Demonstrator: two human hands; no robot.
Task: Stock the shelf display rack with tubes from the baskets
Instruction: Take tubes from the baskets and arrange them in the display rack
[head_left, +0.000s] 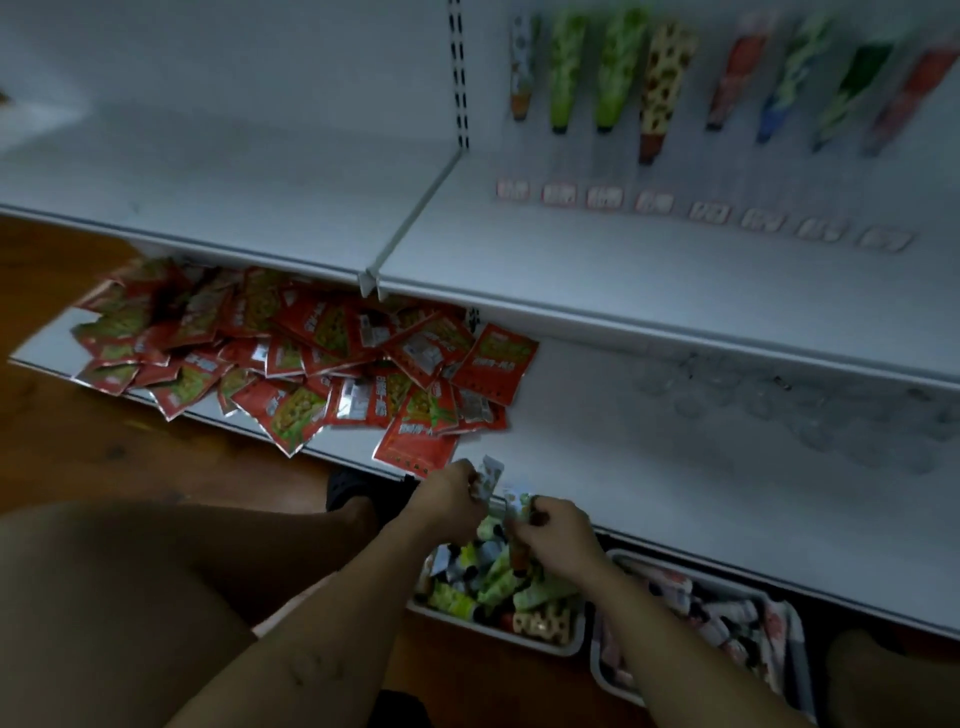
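We are gripping one tube (490, 472) in the left hand (451, 500), with the fingers curling round its lower part and its flat crimped end pointing up. We are gripping a second tube (518, 555) in the right hand (560, 535), with the fingers closing round its middle and its brown cap end pointing down. Both hands are hovering close together, just above the left basket (496, 633); blur is preventing us from telling whether the two tubes are touching.

The left basket is a white tray sitting on the floor against the front of the bottom shelf (649, 493), and it is holding a loose heap of green and patterned tubes (498, 584). A right basket (597, 675) is sitting just beside it, holding red-and-white tubes (727, 618).

On the display rack, at upper right, a row of eight hanging tubes (662, 88) is showing against the back panel, caps down, with a row of price tags (652, 200) below them.

A pile of red sachets (311, 353) is lying on the left part of the bottom shelf, some overhanging its front edge. A wooden floor (67, 447) is showing to the left
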